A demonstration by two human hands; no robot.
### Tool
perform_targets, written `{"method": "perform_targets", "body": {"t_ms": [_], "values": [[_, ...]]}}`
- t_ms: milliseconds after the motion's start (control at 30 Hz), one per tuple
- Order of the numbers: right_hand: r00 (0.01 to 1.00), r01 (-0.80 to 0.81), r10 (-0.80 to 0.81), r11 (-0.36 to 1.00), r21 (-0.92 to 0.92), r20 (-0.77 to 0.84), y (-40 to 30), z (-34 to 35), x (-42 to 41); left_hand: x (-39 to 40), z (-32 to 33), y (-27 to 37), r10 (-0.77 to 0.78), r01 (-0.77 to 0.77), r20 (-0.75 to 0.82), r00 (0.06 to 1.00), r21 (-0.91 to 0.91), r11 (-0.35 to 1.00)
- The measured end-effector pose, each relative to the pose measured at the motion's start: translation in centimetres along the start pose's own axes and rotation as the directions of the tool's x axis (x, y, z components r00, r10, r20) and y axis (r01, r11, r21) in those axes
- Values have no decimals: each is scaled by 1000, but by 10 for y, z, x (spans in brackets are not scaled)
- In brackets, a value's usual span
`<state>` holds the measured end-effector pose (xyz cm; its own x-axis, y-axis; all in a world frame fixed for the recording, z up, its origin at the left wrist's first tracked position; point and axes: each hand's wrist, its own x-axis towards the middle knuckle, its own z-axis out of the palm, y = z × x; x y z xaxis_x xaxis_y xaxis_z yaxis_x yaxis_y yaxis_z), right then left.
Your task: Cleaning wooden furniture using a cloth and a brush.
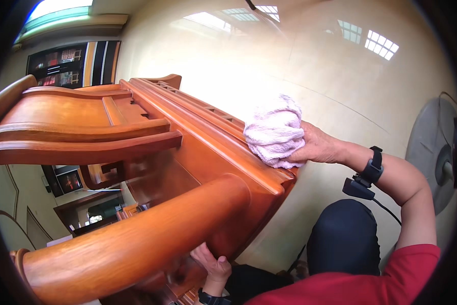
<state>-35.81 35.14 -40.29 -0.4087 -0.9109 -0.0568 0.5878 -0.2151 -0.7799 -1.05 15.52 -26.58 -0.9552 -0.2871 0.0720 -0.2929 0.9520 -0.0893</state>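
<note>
My right hand (318,145) presses a bunched pinkish-white terry cloth (276,133) against the moulded edge of a varnished wooden furniture piece (213,143). The cloth covers most of my fingers. Lower down, my left hand (217,265) is beside the underside of a thick round wooden post (137,232). Its thumb sticks up, and the fingertips are partly hidden by the post, so whether they grip the wood is unclear. Curved wooden rails (83,146) join the same frame at the left.
A glossy cream floor (327,76) with window reflections lies beyond the furniture. At the right is a round grey base (430,152), seemingly a fan's. My bent knee (343,236) is close to the frame. A cable (388,209) hangs from a wrist-mounted device (360,187). A dark cabinet (60,65) stands farther off.
</note>
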Motion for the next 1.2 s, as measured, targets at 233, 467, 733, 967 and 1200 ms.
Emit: {"method": "perform_targets", "body": {"t_ms": [233,467,733,967,1200], "values": [[953,300,-268,757,-580,143,-6,10,113,-1,-6,4,-54,62,76,996,-102,993],[993,84,-116,501,-861,30,-13,13,246,-9,-9,9,-119,151,188,975,-165,975],[923,323,-385,745,-584,19,-17,27,224,-7,2,2,-70,71,26,997,-14,997],[943,299,-323,721,-625,79,5,10,133,2,-2,3,-10,10,-3,1000,28,1000],[879,394,-470,620,-679,81,15,8,-4,2,0,3,-20,20,18,1000,35,999]]}}
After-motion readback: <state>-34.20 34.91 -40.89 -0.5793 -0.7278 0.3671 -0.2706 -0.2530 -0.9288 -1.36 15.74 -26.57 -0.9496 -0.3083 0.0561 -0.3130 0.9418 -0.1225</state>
